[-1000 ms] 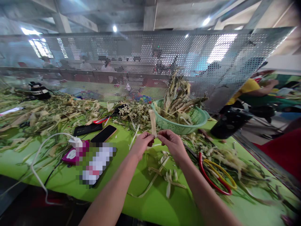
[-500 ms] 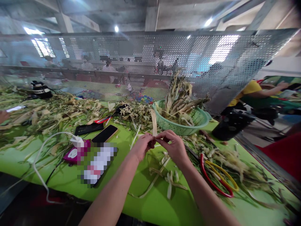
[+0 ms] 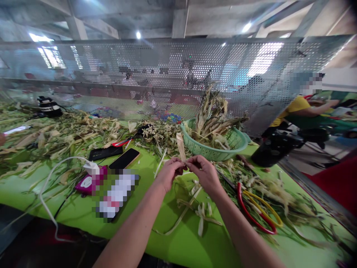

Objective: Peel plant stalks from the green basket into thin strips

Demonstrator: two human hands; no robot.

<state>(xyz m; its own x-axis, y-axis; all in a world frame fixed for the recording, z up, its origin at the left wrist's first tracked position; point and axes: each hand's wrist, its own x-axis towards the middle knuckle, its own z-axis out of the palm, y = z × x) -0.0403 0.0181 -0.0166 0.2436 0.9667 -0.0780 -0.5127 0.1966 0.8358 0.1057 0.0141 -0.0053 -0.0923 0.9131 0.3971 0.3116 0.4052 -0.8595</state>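
Note:
Between my two hands a pale strip of dried corn husk (image 3: pixel 181 146) stands upright above the green table. My left hand (image 3: pixel 170 172) pinches its lower end, fingers closed. My right hand (image 3: pixel 203 170) meets it from the other side, thumb and forefinger pressed together at the same spot. The strip's bottom is hidden by my fingers. Below my hands lie several loose husk strips (image 3: pixel 200 219), some of them knotted or curled. Behind them a green plastic basket (image 3: pixel 212 149) holds a tall bunch of dry husks (image 3: pixel 209 115).
Scissors with red and yellow handles (image 3: pixel 255 212) lie on husk scraps at right. Phones (image 3: pixel 124 159) and a purple power block (image 3: pixel 90 181) with a white cable are at left. A perforated metal panel (image 3: pixel 156 59) rises behind. A black bin-like container (image 3: pixel 275 149) stands right; a person sits beyond.
The upright husk strip now leans a little more to the left. My right hand's fingers have curled in closer around its lower end. The things on the table have not moved.

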